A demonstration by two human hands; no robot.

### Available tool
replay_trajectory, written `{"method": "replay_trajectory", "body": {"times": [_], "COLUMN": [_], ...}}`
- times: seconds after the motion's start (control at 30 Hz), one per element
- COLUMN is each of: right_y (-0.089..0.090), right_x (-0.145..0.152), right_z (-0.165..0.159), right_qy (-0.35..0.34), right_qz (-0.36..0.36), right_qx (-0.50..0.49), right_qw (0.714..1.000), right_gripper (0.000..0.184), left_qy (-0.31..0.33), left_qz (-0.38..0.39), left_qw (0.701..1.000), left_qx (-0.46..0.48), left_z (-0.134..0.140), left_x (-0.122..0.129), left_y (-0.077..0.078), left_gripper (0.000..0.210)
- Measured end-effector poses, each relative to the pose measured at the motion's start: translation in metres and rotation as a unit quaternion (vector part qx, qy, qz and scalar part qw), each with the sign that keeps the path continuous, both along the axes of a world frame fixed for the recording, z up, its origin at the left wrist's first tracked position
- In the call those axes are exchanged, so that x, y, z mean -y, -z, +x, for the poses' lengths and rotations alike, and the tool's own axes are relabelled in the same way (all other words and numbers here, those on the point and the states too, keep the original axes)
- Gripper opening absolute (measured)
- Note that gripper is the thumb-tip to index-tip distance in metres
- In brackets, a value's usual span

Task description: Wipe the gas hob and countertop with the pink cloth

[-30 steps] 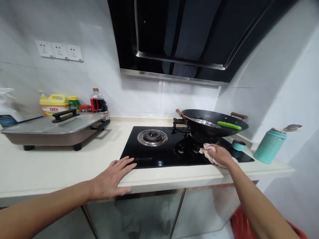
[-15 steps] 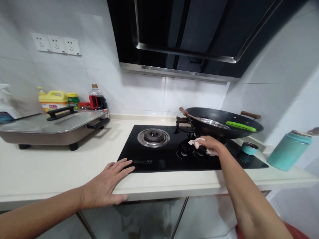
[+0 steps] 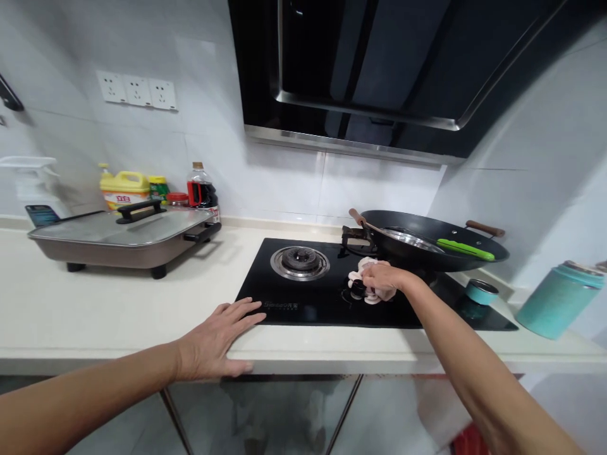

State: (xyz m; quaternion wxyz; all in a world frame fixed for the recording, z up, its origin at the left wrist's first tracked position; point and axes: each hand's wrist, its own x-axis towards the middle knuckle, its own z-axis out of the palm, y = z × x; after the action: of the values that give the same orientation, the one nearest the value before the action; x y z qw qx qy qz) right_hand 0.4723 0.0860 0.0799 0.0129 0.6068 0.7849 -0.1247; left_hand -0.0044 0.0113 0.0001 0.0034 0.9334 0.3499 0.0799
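My right hand (image 3: 385, 279) is closed on a crumpled pale cloth (image 3: 356, 275), pressed around the control knobs of the black gas stove (image 3: 313, 313). One black knob (image 3: 357, 289) shows beside the cloth; the other is hidden by my hand. My left hand (image 3: 222, 338) lies with fingers spread on the counter's front edge, its fingertips touching the stove's left front corner and its thumb over the edge. Behind my right hand, a black wok (image 3: 427, 253) with wooden handles sits on the right burner. The left burner (image 3: 300, 261) is uncovered.
A lidded electric pan (image 3: 118, 243) stands on the counter at left, with a spray bottle (image 3: 40, 193), a yellow jug (image 3: 124, 189) and a dark sauce bottle (image 3: 203, 193) behind. At right are a teal cup (image 3: 482, 292) and a teal flask (image 3: 559, 300). The range hood (image 3: 370, 69) overhangs the stove.
My right hand has moved the cloth left, from the right knob to the left knob. My left hand stays at the stove's corner. The whole view has shifted slightly.
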Motion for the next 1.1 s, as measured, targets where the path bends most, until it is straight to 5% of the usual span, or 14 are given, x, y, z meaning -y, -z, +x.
{"method": "replay_trajectory", "body": {"times": [0.17, 0.27, 0.37, 0.43, 0.57, 0.87, 1.1], "right_y": [0.013, 0.022, 0.029, 0.032, 0.033, 0.028, 0.013], "right_x": [0.009, 0.009, 0.007, 0.005, 0.000, -0.039, -0.041], "right_z": [0.010, 0.017, 0.020, 0.022, 0.028, 0.014, -0.062], "right_qy": [-0.044, -0.026, 0.066, 0.100, 0.055, 0.085, 0.003], "right_qz": [0.034, 0.065, 0.078, 0.076, 0.072, 0.059, 0.041], "right_qx": [-0.015, -0.019, 0.021, 0.035, 0.006, 0.027, 0.014], "right_qw": [0.998, 0.997, 0.995, 0.991, 0.996, 0.994, 0.999], "right_gripper": [0.022, 0.058, 0.088, 0.071, 0.040, 0.033, 0.037], "left_qy": [0.003, 0.010, 0.013, 0.013, 0.014, 0.015, 0.015], "left_qz": [0.007, 0.015, 0.020, 0.019, 0.019, 0.019, 0.013], "left_qw": [1.000, 1.000, 1.000, 1.000, 1.000, 1.000, 1.000], "left_qx": [0.007, 0.012, 0.016, 0.012, 0.017, 0.015, 0.012], "left_z": [0.000, 0.001, 0.002, 0.002, 0.001, -0.001, 0.000], "left_x": [-0.001, -0.001, 0.000, 0.001, 0.001, 0.001, 0.001], "left_y": [0.003, 0.004, 0.003, 0.002, 0.003, 0.005, 0.003], "left_gripper": [0.088, 0.088, 0.087, 0.087, 0.088, 0.090, 0.090]}}
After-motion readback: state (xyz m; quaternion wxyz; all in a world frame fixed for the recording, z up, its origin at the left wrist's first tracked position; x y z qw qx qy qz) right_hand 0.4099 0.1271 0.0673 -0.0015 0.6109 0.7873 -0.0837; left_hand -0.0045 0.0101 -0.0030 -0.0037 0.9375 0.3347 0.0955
